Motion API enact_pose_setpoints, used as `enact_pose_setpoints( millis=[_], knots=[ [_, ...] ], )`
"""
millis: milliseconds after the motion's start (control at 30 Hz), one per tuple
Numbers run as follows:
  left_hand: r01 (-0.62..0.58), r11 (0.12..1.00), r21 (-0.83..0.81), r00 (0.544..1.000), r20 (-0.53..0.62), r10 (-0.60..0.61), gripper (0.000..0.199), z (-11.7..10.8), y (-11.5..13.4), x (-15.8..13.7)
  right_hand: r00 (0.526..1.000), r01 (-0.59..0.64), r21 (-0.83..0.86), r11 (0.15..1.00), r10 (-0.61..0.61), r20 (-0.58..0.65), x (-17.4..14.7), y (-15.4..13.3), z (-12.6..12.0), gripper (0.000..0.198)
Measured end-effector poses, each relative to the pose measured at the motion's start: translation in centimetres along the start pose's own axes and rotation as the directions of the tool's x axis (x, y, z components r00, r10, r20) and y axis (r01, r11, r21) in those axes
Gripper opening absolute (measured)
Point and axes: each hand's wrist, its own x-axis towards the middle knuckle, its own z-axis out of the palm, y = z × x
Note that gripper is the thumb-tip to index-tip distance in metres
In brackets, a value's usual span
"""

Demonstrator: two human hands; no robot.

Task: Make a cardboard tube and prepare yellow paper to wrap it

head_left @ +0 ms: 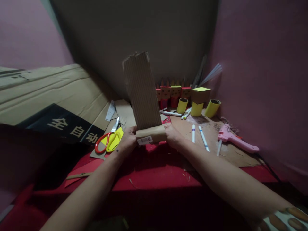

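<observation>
Red table (156,176), pink walls (262,70), cardboard (143,93) held above.

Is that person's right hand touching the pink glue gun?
Apart. The head view shows the right hand at the end of the folded cardboard, with two white markers between it and the pink glue gun.

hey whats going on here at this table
The person's left hand and right hand grip a piece of corrugated cardboard by its near end, which looks rolled or folded and carries a label. The rest sticks up. Scissors lie by the left hand; a pink glue gun lies to the right, with yellow tubes farther back.
</observation>
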Motion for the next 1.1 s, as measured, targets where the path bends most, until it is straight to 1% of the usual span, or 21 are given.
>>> enact_pose_setpoints(
  millis=[100, 200, 300, 400, 467, 533, 567, 600, 633, 667, 700, 733, 767, 800, 867, 933, 1033, 1067, 1100],
  knots=[
    [0.034, 0.999, -0.029, 0.999, 0.030, -0.033, 0.010, -0.2, 0.2, 0.0, 1.000, 0.000, 0.013, 1.000, 0.000, -0.001, 0.1, 0.2, -0.1, 0.027],
    [0.043, 0.998, -0.037, 0.998, 0.039, -0.042, 0.014, -0.2, 0.7, -0.2, 1.000, -0.008, 0.017, 1.000, 0.009, -0.016, 0.3, 0.5, -0.2, 0.030],
    [0.023, 0.999, -0.027, 0.999, 0.026, -0.023, 0.018, -0.1, 1.0, -0.5, 1.000, -0.011, 0.007, 1.000, 0.012, -0.019, 0.3, 0.6, -0.2, 0.030],
    [-0.008, 1.000, -0.009, 1.000, 0.006, 0.008, 0.016, -0.1, 0.7, -0.3, 1.000, -0.002, -0.003, 1.000, 0.002, -0.025, 0.2, 0.3, -0.2, 0.027],
    [-0.050, 0.999, -0.004, 0.998, -0.031, 0.050, 0.018, -0.2, 0.1, 0.1, 1.000, 0.007, -0.008, 1.000, -0.007, -0.027, 0.1, 0.2, -0.2, 0.026],
    [-0.117, 0.993, -0.015, 0.987, -0.112, 0.115, 0.030, -0.3, -0.3, 0.4, 1.000, 0.013, -0.013, 1.000, -0.013, -0.024, 0.2, 0.1, -0.3, 0.027],
    [-0.171, 0.985, -0.013, 0.971, -0.169, 0.166, 0.038, -0.5, -0.5, 0.5, 1.000, 0.017, -0.014, 1.000, -0.017, -0.023, 0.2, 0.1, -0.3, 0.028],
    [-0.247, 0.969, 0.023, 0.942, -0.227, 0.246, 0.045, -0.6, -0.5, 0.5, 1.000, 0.019, -0.015, 1.000, -0.020, -0.024, 0.3, 0.1, -0.4, 0.028],
    [-0.336, 0.936, 0.105, 0.899, -0.263, 0.352, 0.049, -0.7, -0.4, 0.4, 0.999, 0.021, -0.019, 1.000, -0.022, -0.024, 0.3, 0.1, -0.4, 0.028],
    [-0.424, 0.877, 0.227, 0.841, -0.261, 0.474, 0.049, -0.8, -0.2, 0.2, 0.999, 0.024, -0.024, 0.999, -0.024, -0.024, 0.3, 0.2, -0.5, 0.027],
    [-0.507, 0.780, 0.367, 0.773, -0.208, 0.600, 0.046, -1.0, 0.0, 0.0, 0.999, 0.027, -0.029, 0.999, -0.028, -0.027, 0.3, 0.2, -0.6, 0.026],
    [-0.575, 0.656, 0.489, 0.707, -0.106, 0.699, 0.040, -1.1, 0.3, -0.2, 0.999, 0.032, -0.032, 0.999, -0.033, -0.030, 0.3, 0.3, -0.7, 0.025],
    [-0.629, 0.532, 0.567, 0.651, 0.010, 0.759, 0.034, -1.2, 0.6, -0.5, 0.999, 0.038, -0.033, 0.999, -0.039, -0.034, 0.3, 0.3, -0.7, 0.024],
    [-0.672, 0.434, 0.600, 0.608, 0.112, 0.786, 0.031, -1.4, 0.9, -0.7, 0.998, 0.044, -0.031, 0.999, -0.045, -0.038, 0.3, 0.4, -0.8, 0.024],
    [-0.743, 0.301, 0.597, 0.530, 0.252, 0.810, 0.028, -1.8, 1.2, -1.1, 0.998, 0.049, -0.026, 0.998, -0.050, -0.036, 0.3, 0.7, -0.8, 0.024],
    [-0.790, 0.202, 0.579, 0.461, 0.342, 0.819, 0.027, -2.3, 1.2, -1.4, 0.999, 0.037, -0.013, 0.999, -0.038, -0.031, 0.4, 1.1, -0.6, 0.024],
    [-0.833, 0.040, 0.552, 0.357, 0.482, 0.800, 0.028, -3.0, 1.0, -1.9, 0.999, 0.046, 0.034, 0.998, -0.045, -0.028, 0.3, 1.5, -0.2, 0.022],
    [-0.839, -0.007, 0.544, 0.331, 0.521, 0.787, 0.028, -3.1, 1.0, -2.0, 0.998, 0.055, 0.045, 0.997, -0.053, -0.031, 0.3, 1.6, -0.1, 0.021],
    [-0.841, -0.040, 0.540, 0.314, 0.548, 0.775, 0.028, -3.2, 1.1, -2.2, 0.998, 0.063, 0.049, 0.997, -0.061, -0.033, 0.2, 1.6, 0.0, 0.018]
  ],
)
